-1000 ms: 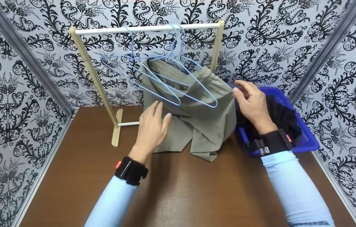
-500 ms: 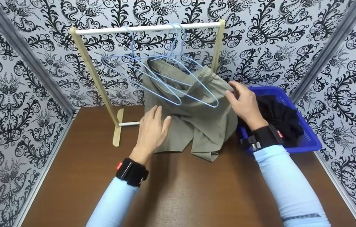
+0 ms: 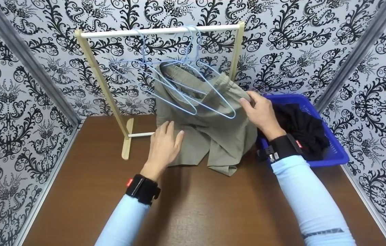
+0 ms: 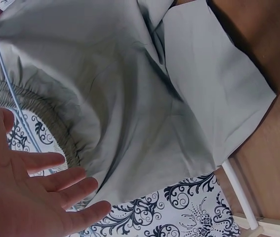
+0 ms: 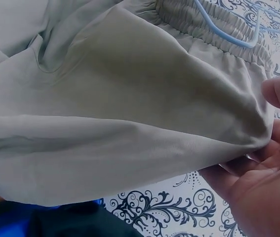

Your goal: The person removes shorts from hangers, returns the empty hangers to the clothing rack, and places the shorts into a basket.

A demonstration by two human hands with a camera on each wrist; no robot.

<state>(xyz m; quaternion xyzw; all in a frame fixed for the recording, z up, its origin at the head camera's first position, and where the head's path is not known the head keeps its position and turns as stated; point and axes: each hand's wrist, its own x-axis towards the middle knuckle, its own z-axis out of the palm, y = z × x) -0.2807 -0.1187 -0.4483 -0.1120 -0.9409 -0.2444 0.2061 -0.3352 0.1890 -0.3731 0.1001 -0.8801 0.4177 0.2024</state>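
My right hand [image 3: 261,113] has closed in to touch the edge of the shorts [image 3: 210,128], hanging on the rack [image 3: 162,31]; thumb and fingers stand apart, so contact, I judge, not grip. My left hand [image 3: 163,147] has dropped slightly, loose, holding nothing.

"Where may we pass?"
"Between the sleeves [image 3: 311,194], low over the table [image 3: 210,212], until the grey-green garment [image 3: 225,135]."
"And higher?"
"The hangers [image 3: 213,89] stand in our way; at right, the basket [image 3: 338,159]. Behind the garment, we cannot judge well."
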